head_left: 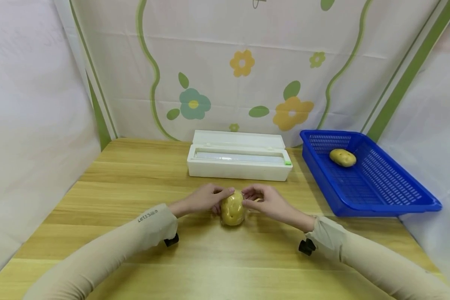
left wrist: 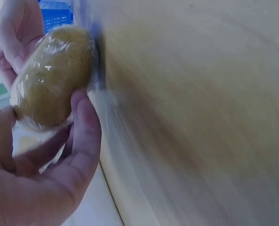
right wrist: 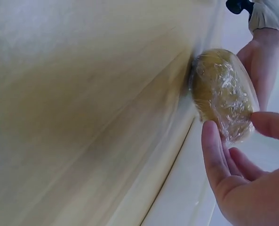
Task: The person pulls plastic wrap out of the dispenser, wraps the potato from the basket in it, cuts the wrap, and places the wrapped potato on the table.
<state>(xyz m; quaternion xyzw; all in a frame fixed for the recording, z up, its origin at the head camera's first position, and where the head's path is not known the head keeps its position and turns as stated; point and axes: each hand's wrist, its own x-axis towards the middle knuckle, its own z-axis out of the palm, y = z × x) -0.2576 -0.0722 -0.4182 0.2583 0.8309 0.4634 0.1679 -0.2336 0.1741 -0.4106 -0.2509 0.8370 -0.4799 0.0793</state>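
Observation:
A yellow potato [head_left: 232,209] wrapped in clear plastic film stands between the two hands, low over the wooden table. My left hand [head_left: 208,198] grips it from the left, thumb on top and fingers curled beneath in the left wrist view. From the other side, my right hand [head_left: 265,201] holds its edge between thumb and bent fingers. Wrinkled, shiny film covers the potato [right wrist: 224,94] in the right wrist view, bunched close to the right fingertips. Behind the hands is a white cling film box [head_left: 240,171] with its lid raised and a roll inside.
A blue plastic basket [head_left: 390,210] stands at the right of the table [head_left: 225,266], holding one potato [head_left: 343,158]. A flowered curtain [head_left: 217,54] hangs behind the table, with pale cloth on both sides.

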